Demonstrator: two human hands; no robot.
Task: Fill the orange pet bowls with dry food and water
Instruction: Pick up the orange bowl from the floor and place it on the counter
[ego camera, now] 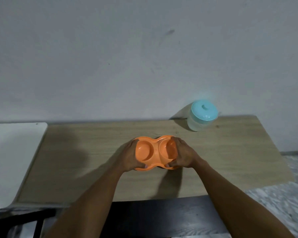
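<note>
Head view: both arms reach forward; left hand and right hand grip the empty orange double bowl by its ends, fingers curled round its rim.

On my feed, the left hand and right hand grip opposite ends of an orange double pet bowl, both wells facing up, at the middle of a wooden desk. A clear container with a turquoise lid stands at the far right, beside the grey wall. A white tabletop adjoins the desk's left edge.
</note>
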